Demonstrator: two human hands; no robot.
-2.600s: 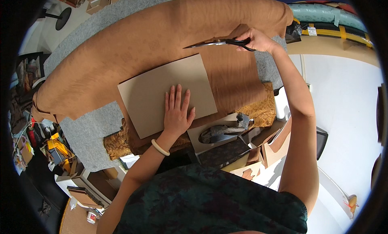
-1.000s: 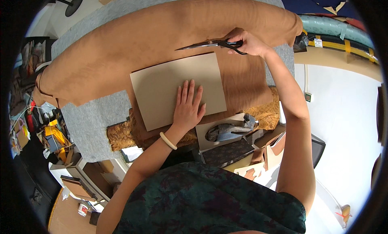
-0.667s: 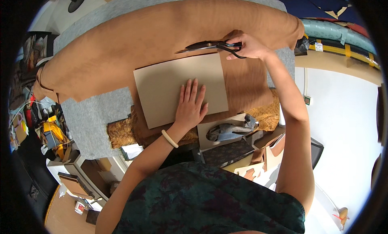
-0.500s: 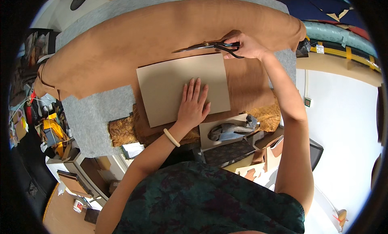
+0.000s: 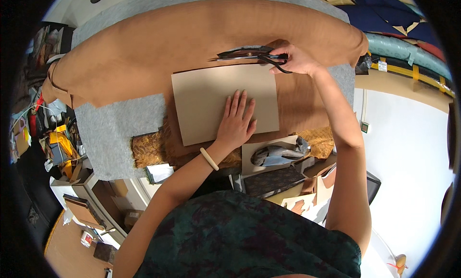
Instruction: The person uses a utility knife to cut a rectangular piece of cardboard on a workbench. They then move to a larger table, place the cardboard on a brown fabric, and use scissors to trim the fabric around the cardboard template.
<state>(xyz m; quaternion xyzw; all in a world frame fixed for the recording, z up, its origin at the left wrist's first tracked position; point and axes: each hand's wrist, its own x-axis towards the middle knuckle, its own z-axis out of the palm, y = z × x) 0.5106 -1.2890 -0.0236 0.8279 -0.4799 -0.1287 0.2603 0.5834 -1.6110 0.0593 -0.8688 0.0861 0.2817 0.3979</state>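
My left hand (image 5: 235, 124) lies flat with fingers stretched out on a beige rectangular board (image 5: 201, 103). The board rests on a brown sheet of material (image 5: 302, 105) that looks like leather or suede and continues into a large roll at the far side. Beyond the board's far edge, my right hand (image 5: 295, 59) grips black-handled scissors (image 5: 249, 54). Their blades are parted and point left, just past that edge. How the lower blade meets the brown material is hard to make out.
The brown roll (image 5: 192, 33) spans a grey felt-topped table (image 5: 122, 129). Patterned golden fabric (image 5: 146, 151) shows under the near edge. Nearer me sits an open box of scraps (image 5: 273, 182). More fabric rolls (image 5: 408, 52) lie at the far right, and cluttered shelves (image 5: 62, 148) stand left.
The scissors' blades have parted wider than before. The board and my left hand appear slightly further right in the picture, as the whole view has shifted a little.
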